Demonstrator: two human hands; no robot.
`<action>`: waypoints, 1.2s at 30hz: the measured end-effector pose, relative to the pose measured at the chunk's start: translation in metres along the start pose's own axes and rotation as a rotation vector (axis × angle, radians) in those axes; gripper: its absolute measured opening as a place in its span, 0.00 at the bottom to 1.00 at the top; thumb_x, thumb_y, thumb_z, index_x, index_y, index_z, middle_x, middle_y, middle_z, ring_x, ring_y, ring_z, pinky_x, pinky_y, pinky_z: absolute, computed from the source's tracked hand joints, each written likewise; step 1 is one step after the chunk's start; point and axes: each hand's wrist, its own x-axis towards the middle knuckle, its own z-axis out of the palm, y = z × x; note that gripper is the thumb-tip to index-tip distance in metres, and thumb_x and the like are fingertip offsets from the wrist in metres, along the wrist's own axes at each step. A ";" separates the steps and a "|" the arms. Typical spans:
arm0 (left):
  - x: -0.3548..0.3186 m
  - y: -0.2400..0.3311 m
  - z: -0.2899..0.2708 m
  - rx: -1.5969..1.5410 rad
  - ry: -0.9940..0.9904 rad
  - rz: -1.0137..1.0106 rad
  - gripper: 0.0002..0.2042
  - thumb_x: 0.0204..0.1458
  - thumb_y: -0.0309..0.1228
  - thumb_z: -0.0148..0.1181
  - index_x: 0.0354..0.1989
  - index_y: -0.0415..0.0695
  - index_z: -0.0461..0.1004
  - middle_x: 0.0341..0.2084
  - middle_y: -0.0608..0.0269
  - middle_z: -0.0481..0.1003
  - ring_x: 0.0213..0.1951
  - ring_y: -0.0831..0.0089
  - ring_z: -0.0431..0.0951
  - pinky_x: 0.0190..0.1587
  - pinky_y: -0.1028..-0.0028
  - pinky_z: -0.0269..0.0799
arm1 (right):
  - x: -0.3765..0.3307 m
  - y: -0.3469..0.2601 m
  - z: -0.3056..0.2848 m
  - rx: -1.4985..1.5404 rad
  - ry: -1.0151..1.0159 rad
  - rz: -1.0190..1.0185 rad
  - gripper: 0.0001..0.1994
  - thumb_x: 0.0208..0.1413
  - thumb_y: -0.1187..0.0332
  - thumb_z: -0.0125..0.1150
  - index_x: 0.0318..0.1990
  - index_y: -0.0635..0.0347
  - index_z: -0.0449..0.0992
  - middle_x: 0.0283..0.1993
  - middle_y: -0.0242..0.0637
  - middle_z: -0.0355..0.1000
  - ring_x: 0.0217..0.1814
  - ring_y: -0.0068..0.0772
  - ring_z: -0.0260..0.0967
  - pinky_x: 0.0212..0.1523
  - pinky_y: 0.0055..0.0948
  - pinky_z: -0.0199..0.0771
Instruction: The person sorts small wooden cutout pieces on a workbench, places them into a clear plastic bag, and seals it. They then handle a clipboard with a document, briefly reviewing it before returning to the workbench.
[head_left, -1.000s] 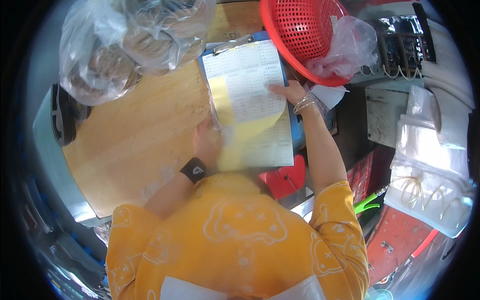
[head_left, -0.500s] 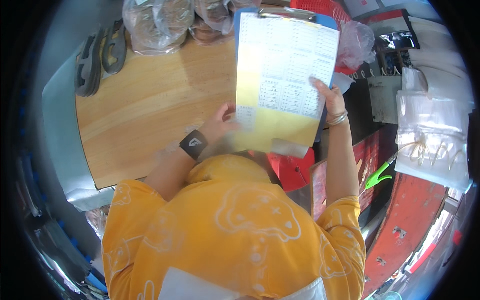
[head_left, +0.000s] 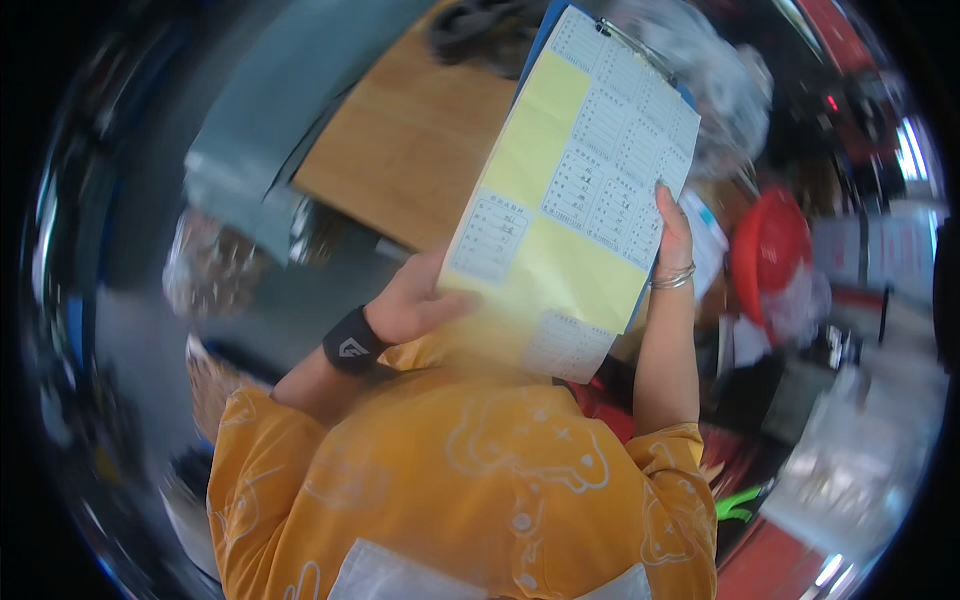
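Note:
A blue clipboard (head_left: 543, 38) tilts to the right in front of me, with a metal clip (head_left: 637, 50) at its top. It bears a yellow backing sheet (head_left: 585, 245) with rows of white labels printed and filled in; part of the yellow is bare. My right hand (head_left: 674, 238) grips the clipboard's right edge, thumb on the front, the other fingers hidden behind. At the sheet's lower left corner my left hand (head_left: 408, 300) is closed over the edge, its thumb in front and blurred. A white label piece (head_left: 570, 347) hangs at the sheet's bottom.
A wooden table (head_left: 410, 130) lies beyond to the left, with blurred dark pieces (head_left: 485, 30) at its far end. On the right are a red basket (head_left: 770, 245), clear plastic bags (head_left: 715, 85), a stack of plastic packaging (head_left: 850, 470) and a bright green tool (head_left: 738, 505).
My view has swung, so the table sits farther up and left. The clipboard now tilts right and appears nearer. My left hand has closed over the sheet's lower left edge.

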 end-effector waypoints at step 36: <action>-0.539 -0.066 -0.141 -0.148 1.844 -0.171 0.13 0.52 0.26 0.50 0.46 0.38 0.68 0.38 0.46 0.75 0.43 0.54 0.74 0.45 0.68 0.68 | -0.292 0.441 0.681 -1.398 -2.313 -0.541 0.05 0.43 0.69 0.56 0.25 0.60 0.73 0.30 0.42 0.73 0.36 0.42 0.73 0.37 0.35 0.74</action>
